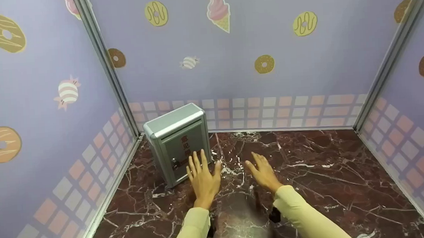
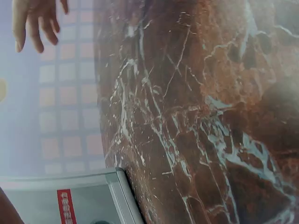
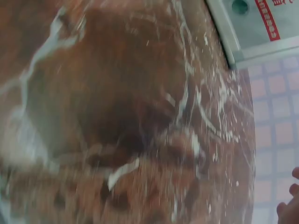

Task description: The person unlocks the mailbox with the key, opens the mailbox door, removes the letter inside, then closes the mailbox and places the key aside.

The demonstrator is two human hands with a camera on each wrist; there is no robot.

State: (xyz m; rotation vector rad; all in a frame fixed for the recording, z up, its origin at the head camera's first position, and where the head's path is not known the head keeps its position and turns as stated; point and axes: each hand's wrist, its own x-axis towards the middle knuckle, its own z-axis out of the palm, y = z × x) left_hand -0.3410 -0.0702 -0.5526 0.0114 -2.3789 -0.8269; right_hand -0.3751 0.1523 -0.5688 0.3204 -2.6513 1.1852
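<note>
On the marbled desk (image 1: 348, 184), the metal box (image 1: 178, 139) is probably best steadied at both sides; left hand (image 1: 205, 182) and right hand (image 1: 264, 171) are held unclenched, nothing grasped.

White-veined dark red marble surface (image 1: 334, 185), lilac dessert-print wall (image 1: 251, 32) rising behind it, metal posts (image 1: 102, 48) at its far corners

Head — high, forward-down, whole silver-grey rectangular metal box (image 1: 178, 141) | left, right wrist — low, turned sideways, near white-veined dark-red marbled surface (image 2: 159, 116) | wrists share: box's lower corner
</note>
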